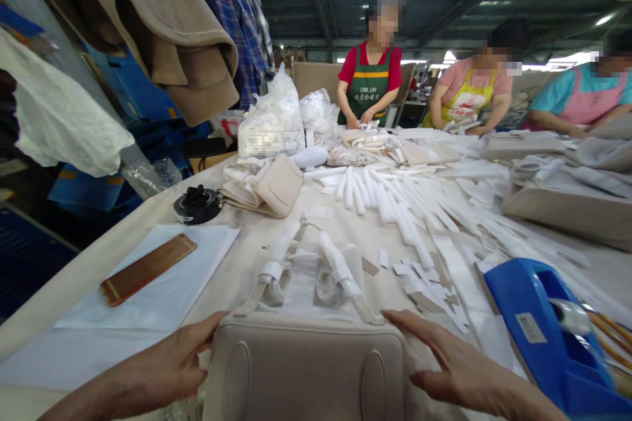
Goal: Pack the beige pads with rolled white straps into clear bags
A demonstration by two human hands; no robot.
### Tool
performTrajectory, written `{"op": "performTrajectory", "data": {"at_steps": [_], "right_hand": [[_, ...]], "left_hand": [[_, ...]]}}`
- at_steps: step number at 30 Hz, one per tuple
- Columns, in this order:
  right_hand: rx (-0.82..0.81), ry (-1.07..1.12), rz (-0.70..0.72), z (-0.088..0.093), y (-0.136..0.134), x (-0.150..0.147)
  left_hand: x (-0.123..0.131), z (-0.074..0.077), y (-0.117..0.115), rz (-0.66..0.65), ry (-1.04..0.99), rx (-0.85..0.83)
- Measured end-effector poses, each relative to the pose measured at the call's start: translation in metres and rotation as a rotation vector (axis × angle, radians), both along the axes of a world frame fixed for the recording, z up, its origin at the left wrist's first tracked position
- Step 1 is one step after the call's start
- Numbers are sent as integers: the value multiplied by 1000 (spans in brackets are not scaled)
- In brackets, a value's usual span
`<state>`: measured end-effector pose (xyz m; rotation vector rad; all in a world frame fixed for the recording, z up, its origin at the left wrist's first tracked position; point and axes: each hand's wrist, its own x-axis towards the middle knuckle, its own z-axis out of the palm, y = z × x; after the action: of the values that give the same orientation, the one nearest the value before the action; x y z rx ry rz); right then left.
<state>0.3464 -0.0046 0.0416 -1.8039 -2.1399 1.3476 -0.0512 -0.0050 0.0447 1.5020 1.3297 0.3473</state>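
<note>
A beige handbag (306,368) stands at the near edge of the table, its two handles wrapped in white paper (340,273) and lying away from me. My left hand (170,362) grips the bag's left side with curled fingers. My right hand (454,362) rests against the bag's right side, fingers stretched out and apart.
A blue tape dispenser (548,335) sits at my right. A gold phone (148,268) lies on white paper at the left, a black tape roll (197,205) behind it. Rolled white paper strips (395,204) and scraps cover the table. Three people (372,79) work at the far side.
</note>
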Motion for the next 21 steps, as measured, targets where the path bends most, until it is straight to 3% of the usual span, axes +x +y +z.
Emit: {"op": "performTrajectory", "data": {"at_steps": [3, 7, 10, 12, 16, 21], "right_hand": [[-90, 7, 3, 4, 3, -2], [-26, 62, 17, -1, 7, -10], [-4, 24, -19, -7, 8, -13], [22, 63, -14, -11, 7, -15], [101, 228, 13, -17, 1, -19], [128, 317, -148, -25, -7, -29]], "left_hand": [[-6, 3, 0, 3, 4, -23], [-5, 10, 9, 4, 146, 42], [6, 15, 12, -54, 94, 27], [11, 12, 9, 2, 43, 34], [11, -11, -3, 150, -12, 63], [15, -50, -20, 342, -84, 127]]}}
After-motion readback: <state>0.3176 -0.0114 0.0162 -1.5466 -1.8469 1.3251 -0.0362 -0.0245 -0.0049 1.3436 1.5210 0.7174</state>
